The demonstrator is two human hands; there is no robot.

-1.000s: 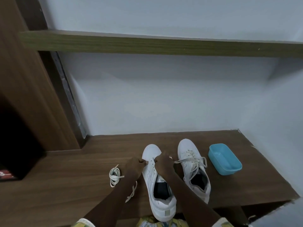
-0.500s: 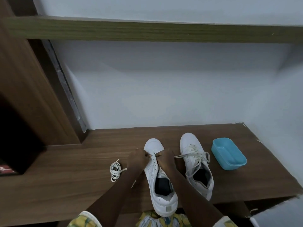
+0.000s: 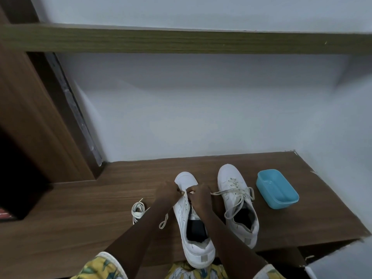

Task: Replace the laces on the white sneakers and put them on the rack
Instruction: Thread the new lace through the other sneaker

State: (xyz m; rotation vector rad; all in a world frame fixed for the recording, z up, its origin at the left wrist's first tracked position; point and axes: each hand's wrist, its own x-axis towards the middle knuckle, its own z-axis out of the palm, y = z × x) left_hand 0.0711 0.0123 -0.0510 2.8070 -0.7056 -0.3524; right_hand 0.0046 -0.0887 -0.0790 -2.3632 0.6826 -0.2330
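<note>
The left hand (image 3: 168, 191) and the right hand (image 3: 199, 195) meet knuckle to knuckle over the front eyelets of a white low-top leather sneaker (image 3: 198, 250). Their fingers are curled, and each pinches an end of a cream flat shoelace (image 3: 163, 222) right at the eyelet row. A loose loop of that lace shows beside the left forearm. This sneaker stands on the brown wood-grain shelf board (image 3: 80, 208), toe towards the white wall and heel at the near edge. Just to its right stands the second white sneaker (image 3: 231, 178), laced in off-white, one lace end trailing towards the right hand. A coiled bundle of cream lace (image 3: 137, 210) lies on the board left of the left forearm. A light blue rectangular plastic tub (image 3: 281, 204) sits near the second sneaker — on its right, not touching it.
</note>
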